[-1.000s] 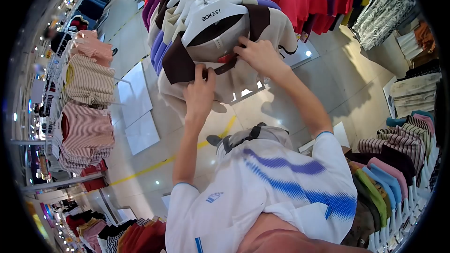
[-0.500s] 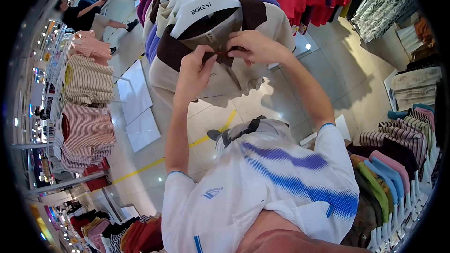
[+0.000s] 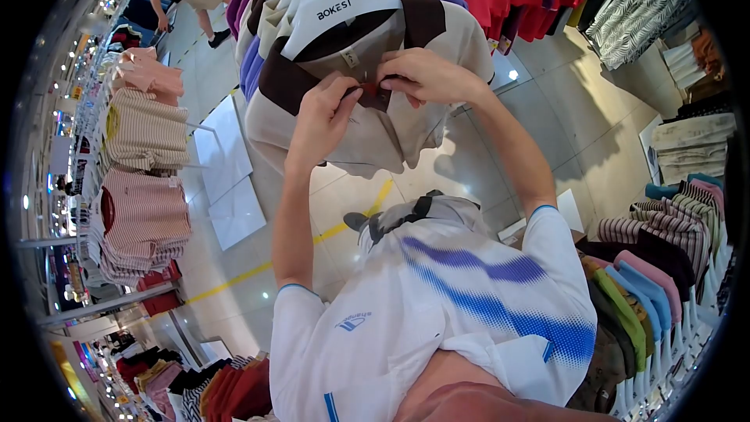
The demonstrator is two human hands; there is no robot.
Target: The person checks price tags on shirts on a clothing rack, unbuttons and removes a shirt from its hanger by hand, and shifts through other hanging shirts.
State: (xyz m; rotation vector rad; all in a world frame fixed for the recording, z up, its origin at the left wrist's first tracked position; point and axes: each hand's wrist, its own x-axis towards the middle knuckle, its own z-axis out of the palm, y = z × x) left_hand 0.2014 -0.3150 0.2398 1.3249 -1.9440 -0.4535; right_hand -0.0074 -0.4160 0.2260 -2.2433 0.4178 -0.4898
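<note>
The left hand (image 3: 320,116) and right hand (image 3: 426,78) both pinch the beige shirt (image 3: 363,141) at its neck edges; it seems soft and light, best held there, between them.

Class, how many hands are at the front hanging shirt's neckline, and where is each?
2: on the beige collared shirt, the left hand on the left, the right hand on the right.
</note>
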